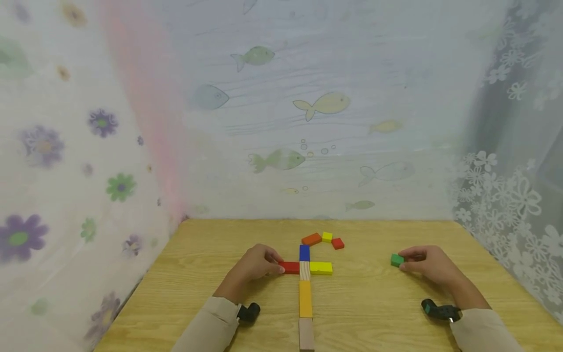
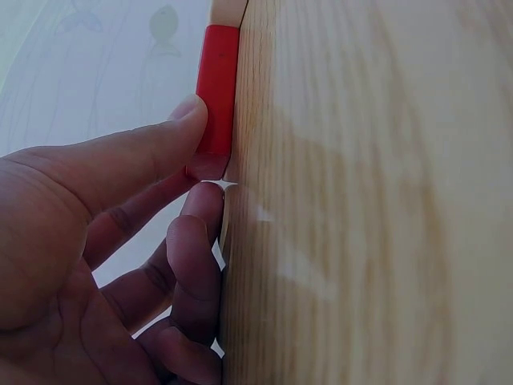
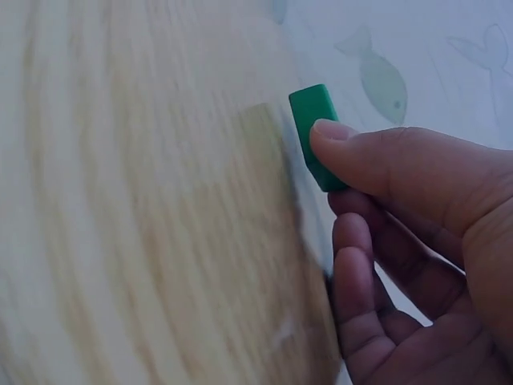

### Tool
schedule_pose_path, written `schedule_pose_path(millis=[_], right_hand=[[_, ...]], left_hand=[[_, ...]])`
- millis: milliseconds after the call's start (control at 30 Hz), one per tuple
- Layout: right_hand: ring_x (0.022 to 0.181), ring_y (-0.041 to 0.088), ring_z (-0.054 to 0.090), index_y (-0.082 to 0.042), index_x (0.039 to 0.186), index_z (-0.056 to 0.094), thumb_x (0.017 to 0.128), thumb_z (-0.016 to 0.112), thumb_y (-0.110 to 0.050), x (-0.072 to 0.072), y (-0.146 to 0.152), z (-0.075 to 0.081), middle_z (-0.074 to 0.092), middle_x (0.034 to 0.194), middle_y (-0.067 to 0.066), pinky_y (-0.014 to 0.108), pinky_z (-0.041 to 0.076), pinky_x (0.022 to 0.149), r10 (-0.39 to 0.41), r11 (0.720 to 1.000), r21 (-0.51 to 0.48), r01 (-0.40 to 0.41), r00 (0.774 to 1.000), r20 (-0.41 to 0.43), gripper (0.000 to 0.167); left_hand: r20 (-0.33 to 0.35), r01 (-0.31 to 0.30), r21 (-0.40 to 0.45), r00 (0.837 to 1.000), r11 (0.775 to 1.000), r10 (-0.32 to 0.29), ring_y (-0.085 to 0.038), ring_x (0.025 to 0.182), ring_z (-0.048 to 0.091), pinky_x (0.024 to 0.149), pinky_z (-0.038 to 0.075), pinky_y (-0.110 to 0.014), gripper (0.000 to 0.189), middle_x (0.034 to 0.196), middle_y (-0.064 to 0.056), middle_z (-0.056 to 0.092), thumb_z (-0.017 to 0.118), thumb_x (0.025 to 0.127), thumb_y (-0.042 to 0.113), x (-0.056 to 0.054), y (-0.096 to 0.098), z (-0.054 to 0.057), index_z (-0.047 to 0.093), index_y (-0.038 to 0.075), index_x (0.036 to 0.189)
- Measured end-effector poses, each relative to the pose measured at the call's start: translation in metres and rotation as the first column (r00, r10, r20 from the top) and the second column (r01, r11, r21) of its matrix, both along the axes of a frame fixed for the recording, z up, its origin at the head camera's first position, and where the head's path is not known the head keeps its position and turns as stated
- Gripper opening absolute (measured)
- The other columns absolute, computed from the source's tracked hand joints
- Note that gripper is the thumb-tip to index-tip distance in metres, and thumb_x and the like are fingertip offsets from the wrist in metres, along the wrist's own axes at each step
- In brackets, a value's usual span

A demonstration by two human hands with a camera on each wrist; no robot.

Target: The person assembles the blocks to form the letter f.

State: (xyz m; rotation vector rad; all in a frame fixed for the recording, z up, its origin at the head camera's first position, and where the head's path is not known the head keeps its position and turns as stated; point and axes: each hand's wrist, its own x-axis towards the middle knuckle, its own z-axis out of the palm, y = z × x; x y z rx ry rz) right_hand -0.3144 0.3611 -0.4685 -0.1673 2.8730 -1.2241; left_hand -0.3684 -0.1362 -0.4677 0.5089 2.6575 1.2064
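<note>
My left hand (image 1: 259, 262) pinches the outer end of a red block (image 1: 290, 267), which lies flat against the left side of a wood-grain block (image 1: 305, 270). In the left wrist view the thumb lies along the red block (image 2: 216, 88). My right hand (image 1: 428, 264) holds a small green block (image 1: 397, 260) between thumb and fingers, well to the right of the other blocks. The right wrist view shows the green block (image 3: 313, 132) off the table surface. Opposite the red block, a yellow block (image 1: 321, 268) touches the wood-grain one.
A column runs from a blue block (image 1: 304, 253) down through an orange-yellow block (image 1: 305, 298) to a pale wooden block (image 1: 306, 334). Beyond it curve an orange block (image 1: 312, 239), a small yellow block (image 1: 327, 237) and a small red block (image 1: 337, 243). The wooden table (image 1: 365, 303) meets patterned curtains behind.
</note>
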Motion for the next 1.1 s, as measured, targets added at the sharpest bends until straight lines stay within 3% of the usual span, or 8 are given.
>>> schedule_pose_path(millis=[133,233,633,1100], right_hand=[[0.121,0.041,0.063,-0.007,0.132,0.07,0.093,0.078,-0.036,0.0,-0.004,0.005,0.06,0.14,0.026,0.048,0.058,0.09,0.011,1.0,-0.008,-0.011,1.0,-0.018,0.05],[0.123,0.044,0.062,-0.007,0.131,0.071,0.093,0.079,-0.035,-0.001,-0.009,0.006,0.059,0.142,0.027,0.05,0.058,0.092,0.013,1.0,-0.009,-0.013,0.999,-0.038,0.048],[0.126,0.044,0.06,-0.009,0.13,0.071,0.093,0.079,-0.035,-0.008,-0.03,0.012,0.06,0.142,0.025,0.046,0.059,0.088,0.007,1.0,-0.014,-0.008,0.998,-0.066,0.047],[0.125,0.043,0.061,-0.009,0.128,0.073,0.093,0.079,-0.029,-0.028,-0.066,0.02,0.064,0.138,0.022,0.049,0.057,0.093,0.057,0.996,-0.057,-0.065,0.991,-0.12,0.041]], left_hand=[[0.001,-0.008,-0.005,1.0,1.0,0.008,-0.02,0.077,0.062,0.067,0.053,-0.033,0.017,0.089,-0.001,0.069,0.086,0.086,0.026,-0.001,-0.001,0.001,0.079,0.018,0.1],[0.007,-0.015,-0.014,1.0,1.0,0.015,-0.019,0.077,0.061,0.067,0.052,-0.032,0.017,0.089,0.0,0.069,0.087,0.086,0.027,-0.001,-0.001,0.0,0.079,0.019,0.098],[-0.01,-0.003,-0.004,1.0,1.0,0.002,-0.019,0.073,0.06,0.064,0.051,-0.032,0.017,0.087,-0.001,0.068,0.087,0.085,0.026,0.0,-0.002,-0.004,0.079,0.019,0.098],[-0.008,-0.015,-0.001,1.0,1.0,0.015,-0.02,0.074,0.06,0.064,0.051,-0.032,0.016,0.089,-0.001,0.068,0.087,0.085,0.025,-0.001,0.0,-0.001,0.08,0.019,0.098]])
